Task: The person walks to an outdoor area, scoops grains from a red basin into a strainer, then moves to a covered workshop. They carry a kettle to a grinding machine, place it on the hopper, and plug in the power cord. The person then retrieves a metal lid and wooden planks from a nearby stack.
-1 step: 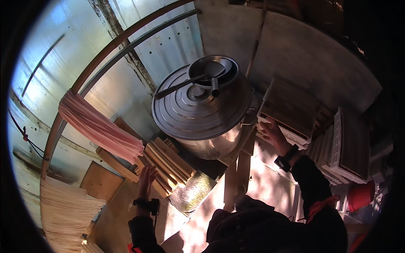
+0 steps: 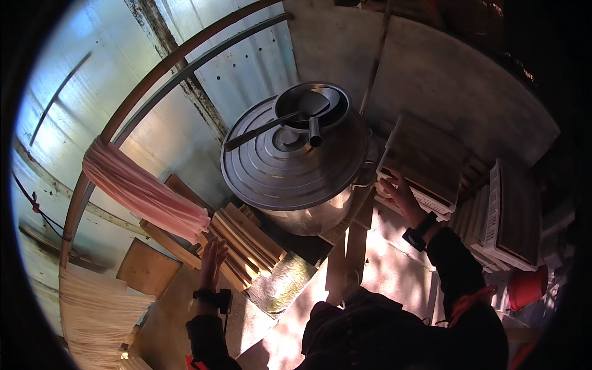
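Note:
My left hand is spread flat, fingers apart, against the near end of a bundle of wooden slats lying below a large steel pot. My right hand reaches out to the right and grips the near left edge of a shallow white tray that tops a stack. Both wrists wear dark bands. The pot stands between the hands, with a ribbed lid and a small pan with a long handle resting on it.
A pink cloth hangs over a curved rail at the left. Pale thin strands hang at the lower left. More white trays are stacked at the right, with a red object beside them. Corrugated metal wall behind.

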Action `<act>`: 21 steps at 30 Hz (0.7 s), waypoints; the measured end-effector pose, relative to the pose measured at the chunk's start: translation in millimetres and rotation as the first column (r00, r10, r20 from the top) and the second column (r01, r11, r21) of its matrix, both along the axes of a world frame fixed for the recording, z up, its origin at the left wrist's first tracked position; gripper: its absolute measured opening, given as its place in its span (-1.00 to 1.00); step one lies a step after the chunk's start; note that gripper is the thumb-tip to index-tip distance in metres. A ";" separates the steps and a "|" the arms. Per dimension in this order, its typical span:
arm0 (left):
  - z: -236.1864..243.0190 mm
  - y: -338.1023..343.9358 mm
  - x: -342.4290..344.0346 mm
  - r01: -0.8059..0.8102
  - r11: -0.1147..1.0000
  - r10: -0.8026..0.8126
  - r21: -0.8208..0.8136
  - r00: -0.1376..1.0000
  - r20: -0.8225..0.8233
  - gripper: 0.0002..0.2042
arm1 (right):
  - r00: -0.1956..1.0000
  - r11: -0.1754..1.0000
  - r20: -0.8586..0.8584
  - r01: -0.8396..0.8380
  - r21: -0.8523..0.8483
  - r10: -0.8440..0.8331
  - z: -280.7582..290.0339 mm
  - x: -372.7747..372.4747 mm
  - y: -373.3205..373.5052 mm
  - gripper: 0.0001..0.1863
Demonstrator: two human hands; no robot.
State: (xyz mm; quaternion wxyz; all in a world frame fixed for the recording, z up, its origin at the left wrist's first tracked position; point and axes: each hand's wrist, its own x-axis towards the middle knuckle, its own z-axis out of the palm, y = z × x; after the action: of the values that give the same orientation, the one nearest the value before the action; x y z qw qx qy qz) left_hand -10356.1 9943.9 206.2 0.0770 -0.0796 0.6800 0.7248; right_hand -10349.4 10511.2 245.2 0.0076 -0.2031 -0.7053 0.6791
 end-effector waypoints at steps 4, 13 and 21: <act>19.9 9.7 -87.2 -0.022 0.997 0.029 -0.078 0.995 0.097 -0.46 | 0.989 0.992 0.092 0.108 0.072 -0.114 0.3 -51.9 12.3 -0.32; 37.5 44.8 -249.8 0.058 0.996 -0.066 -0.075 0.991 -0.114 -0.47 | 0.992 0.857 0.003 -0.108 -0.503 0.126 71.1 -132.7 -27.4 -0.52; 36.2 46.2 -303.1 0.097 0.983 -0.117 -0.157 0.985 -0.125 -0.46 | 0.992 0.706 0.066 -0.027 -0.708 0.103 23.1 -249.5 -57.2 -0.70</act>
State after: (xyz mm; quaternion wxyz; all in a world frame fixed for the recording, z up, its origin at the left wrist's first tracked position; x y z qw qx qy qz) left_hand -10659.2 9990.1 242.4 0.0641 0.0002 0.7395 0.6701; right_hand -10598.9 10454.0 268.3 -0.1299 -0.1995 -0.3986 0.8857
